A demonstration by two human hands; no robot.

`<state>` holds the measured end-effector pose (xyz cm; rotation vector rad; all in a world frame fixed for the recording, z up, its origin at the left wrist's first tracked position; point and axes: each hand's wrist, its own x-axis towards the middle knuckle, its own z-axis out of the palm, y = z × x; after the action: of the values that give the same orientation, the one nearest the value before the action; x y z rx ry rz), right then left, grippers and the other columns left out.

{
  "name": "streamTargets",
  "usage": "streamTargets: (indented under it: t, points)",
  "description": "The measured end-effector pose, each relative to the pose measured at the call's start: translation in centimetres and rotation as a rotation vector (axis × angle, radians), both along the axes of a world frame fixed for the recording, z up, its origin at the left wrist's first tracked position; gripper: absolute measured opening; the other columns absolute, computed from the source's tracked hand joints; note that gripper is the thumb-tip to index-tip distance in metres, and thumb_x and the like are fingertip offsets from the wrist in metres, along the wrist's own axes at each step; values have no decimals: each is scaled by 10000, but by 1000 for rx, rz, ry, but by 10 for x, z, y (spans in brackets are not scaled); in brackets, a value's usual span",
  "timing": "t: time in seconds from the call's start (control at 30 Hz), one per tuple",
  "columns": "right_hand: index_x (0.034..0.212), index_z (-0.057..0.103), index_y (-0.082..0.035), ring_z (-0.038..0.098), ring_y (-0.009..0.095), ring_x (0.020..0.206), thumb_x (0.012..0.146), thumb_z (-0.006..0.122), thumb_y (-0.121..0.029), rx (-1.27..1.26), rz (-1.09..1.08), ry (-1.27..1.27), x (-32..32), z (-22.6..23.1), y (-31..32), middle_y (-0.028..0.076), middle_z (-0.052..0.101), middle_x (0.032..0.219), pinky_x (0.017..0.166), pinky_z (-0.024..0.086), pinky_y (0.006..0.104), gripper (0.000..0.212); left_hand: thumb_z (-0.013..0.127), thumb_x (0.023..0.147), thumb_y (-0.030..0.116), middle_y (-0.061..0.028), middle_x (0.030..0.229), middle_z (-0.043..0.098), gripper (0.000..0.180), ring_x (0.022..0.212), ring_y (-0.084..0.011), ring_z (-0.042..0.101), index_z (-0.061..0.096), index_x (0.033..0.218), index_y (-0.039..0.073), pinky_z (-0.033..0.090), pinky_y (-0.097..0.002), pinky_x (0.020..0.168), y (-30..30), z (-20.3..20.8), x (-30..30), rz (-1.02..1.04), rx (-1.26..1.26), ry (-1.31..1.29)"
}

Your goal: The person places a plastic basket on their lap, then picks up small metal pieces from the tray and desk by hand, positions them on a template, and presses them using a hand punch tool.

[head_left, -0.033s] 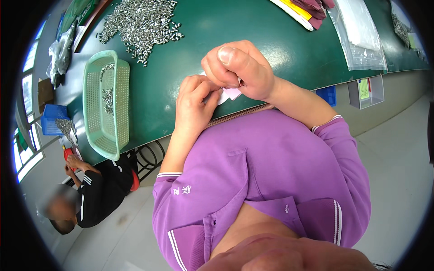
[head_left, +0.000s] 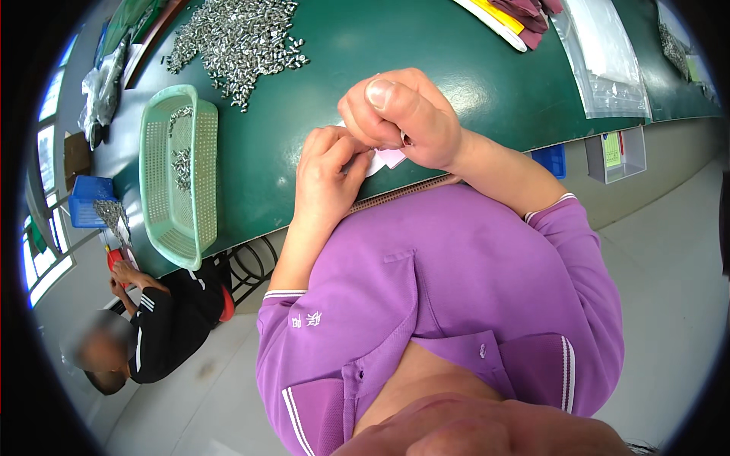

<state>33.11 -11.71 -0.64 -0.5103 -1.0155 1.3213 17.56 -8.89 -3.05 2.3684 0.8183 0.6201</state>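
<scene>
Over the near edge of the green table, my left hand (head_left: 325, 166) and my right hand (head_left: 414, 118) meet, fingertips close together. My left fingers are bent and pinched toward the thumb; what they hold is hidden. Curled into a fist, my right hand has its thumb on top, and a small shiny bit shows in its fold, too small to name. Pale pink and white paper-like pieces (head_left: 392, 157) show below and between my hands, mostly covered by them.
A heap of small silvery metal parts (head_left: 239, 45) lies far left. Nearer stands a light green basket (head_left: 205, 175) holding a few more. Clear plastic bags (head_left: 608, 61) and maroon cloth (head_left: 528, 19) lie at the right. A co-worker in black (head_left: 179, 327) sits at the left, beside a blue bin (head_left: 87, 201).
</scene>
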Motion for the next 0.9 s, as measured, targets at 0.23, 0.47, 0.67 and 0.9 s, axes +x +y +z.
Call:
streamTargets:
  t: [0.23, 0.47, 0.67, 0.9]
  points:
    - [466, 328, -89, 309, 90, 474, 866, 341, -275, 54, -5, 3, -3, -3, 1, -11, 336, 448, 445, 262, 227, 441, 641, 642, 11, -62, 807, 560, 120, 753, -240, 515, 599, 750, 41, 429, -338, 665, -1, 3, 2, 9, -20, 10]
    - [466, 331, -87, 313, 89, 473, 869, 332, -277, 24, -16, 5, -2, -2, 1, -6, 352, 454, 448, 265, 227, 445, 643, 642, 14, -58, 791, 554, 112, 741, -239, 512, 592, 738, 38, 427, -340, 656, 0, 4, 2, -5, 8, 16]
    - [472, 337, -88, 305, 85, 471, 865, 337, -284, -15, -19, -27, -8, -1, 3, 0, 362, 469, 446, 265, 227, 439, 642, 640, 13, -57, 779, 549, 119, 730, -241, 506, 587, 741, 44, 424, -342, 649, 1, 1, 0, -6, 17, 19]
    - [479, 339, -91, 296, 83, 465, 868, 334, -296, -26, -26, 25, -4, -4, 3, 4, 360, 469, 443, 262, 227, 440, 621, 675, 6, -70, 808, 563, 125, 755, -225, 525, 555, 778, 34, 430, -318, 665, 1, -4, -4, 7, -85, -46]
